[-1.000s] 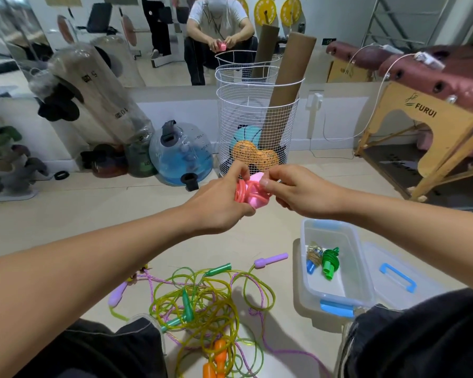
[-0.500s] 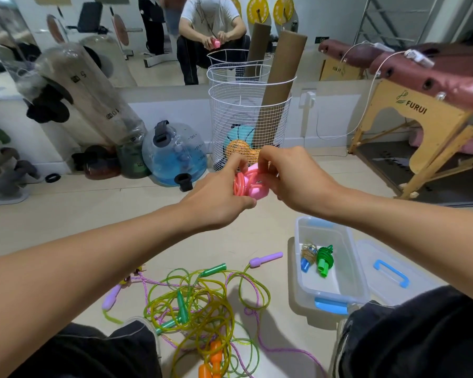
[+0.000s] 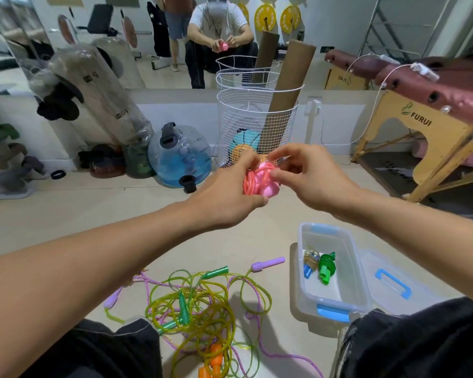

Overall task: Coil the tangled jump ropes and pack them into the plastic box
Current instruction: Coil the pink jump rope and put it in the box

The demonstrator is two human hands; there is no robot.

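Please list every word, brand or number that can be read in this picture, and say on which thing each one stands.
"FURUI": on the wooden end panel of the massage table.
"5" and "10": level marks on the tall clear bag.
Blue water bag: scale marks too small to read.
Cardboard box in the mirror: print reversed, blurred.
Yellow discs: unreadable.

Pink coiled rope held up at centre. Tangled green, purple, orange ropes at 6 o'clock. Open clear box at 4 o'clock, holding two coiled bundles.
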